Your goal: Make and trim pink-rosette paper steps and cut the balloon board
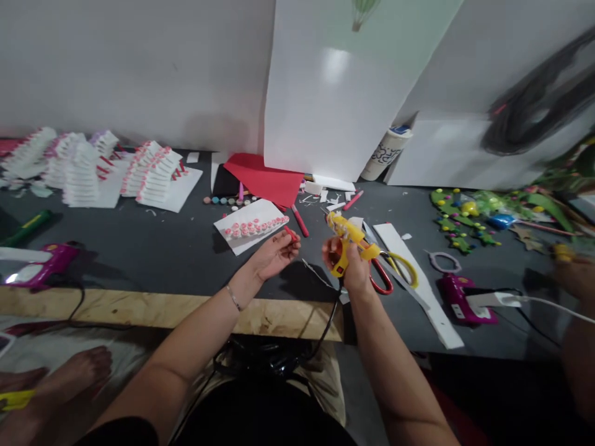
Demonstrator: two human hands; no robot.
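- Left hand (277,255): grip narrow, a small red piece (291,235) pinched between thumb and fingertips, above the dark surface (181,260).
- Red piece is just beside the right end of a white card (263,210); red-and-white pieces (248,228) stand along that card.
- Right hand (357,272): grip closed round the handle of a yellow glue gun (349,230), nozzle end pointing away from the body, toward the wall.
- Gun and red piece near each other, apart.
- Red pen (300,221) lies between card and gun.
- Red piece partly covered by fingertips; its full shape cannot be told.
- Gun's handle largely hidden by the right hand; nozzle tip hard to make out against paper scraps.
- Red-handled scissors (389,287) partly hidden behind the right hand.
- Far right: another person's hand (576,279), blurred and cut off by the edge.
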